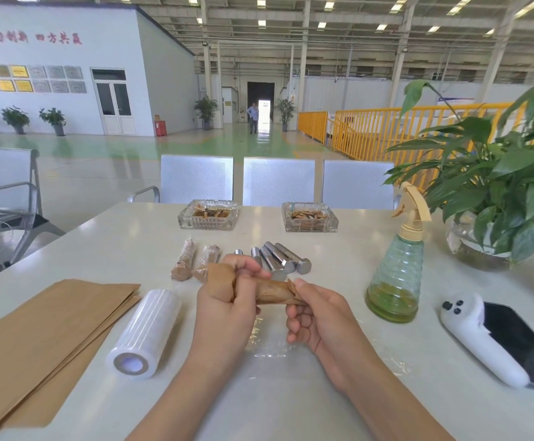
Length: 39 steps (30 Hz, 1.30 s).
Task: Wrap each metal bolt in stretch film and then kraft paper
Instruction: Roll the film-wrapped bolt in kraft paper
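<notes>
Centre frame: twisting kraft paper around a bolt (pixel 273 291), held level above the white table (pixel 125 237). Left hand (pixel 224 307) gripping the head end, fingers curled round the bunched paper; right hand (pixel 319 313) pinching the crumpled tail at the other end between thumb and forefinger, lower fingers loosely curled. Lying just behind, toward upper centre: two wrapped bolts (pixel 195 261) on the left, a cluster of bare steel bolts (pixel 286 259) on the right, still awaiting wrapping. Resting lower left: stretch film roll (pixel 146 332) beside a stack of kraft sheets (pixel 46 332). Spreading flat beneath the wrists: a loose clear film sheet (pixel 272 348).

Likely risks from here: paper springing open at the pinched tail if released before being tucked tight; thin paper tearing under too hard a twist; the heavy bolt sliding out of an unsealed end and knocking the bare bolts, possibly rolling toward the glass ashtrays (pixel 208 214) or the spray bottle (pixel 396 275) at right.
</notes>
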Each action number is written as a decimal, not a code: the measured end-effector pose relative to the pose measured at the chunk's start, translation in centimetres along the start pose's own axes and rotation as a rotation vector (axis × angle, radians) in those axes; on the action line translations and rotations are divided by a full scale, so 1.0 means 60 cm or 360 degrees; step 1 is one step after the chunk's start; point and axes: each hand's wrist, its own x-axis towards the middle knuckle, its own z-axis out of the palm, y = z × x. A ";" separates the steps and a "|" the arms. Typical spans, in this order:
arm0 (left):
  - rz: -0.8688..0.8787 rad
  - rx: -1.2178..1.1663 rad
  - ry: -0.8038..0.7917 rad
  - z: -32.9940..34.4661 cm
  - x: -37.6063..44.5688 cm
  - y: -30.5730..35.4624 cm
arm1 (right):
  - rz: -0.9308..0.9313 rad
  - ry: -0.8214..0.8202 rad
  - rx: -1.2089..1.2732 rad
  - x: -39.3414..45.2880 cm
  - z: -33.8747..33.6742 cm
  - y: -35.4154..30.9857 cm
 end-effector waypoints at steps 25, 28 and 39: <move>0.0356 0.1824 -0.1076 -0.038 0.013 -0.003 | -0.0092 -0.0018 -0.1095 -0.010 -0.021 -0.009; 0.0428 0.1754 -0.1122 -0.037 0.007 -0.010 | -0.0087 -0.0013 -0.1643 -0.006 -0.039 -0.020; 0.0432 0.1377 -0.1232 -0.035 -0.002 -0.026 | 0.0048 -0.0008 -0.1912 -0.011 -0.045 -0.038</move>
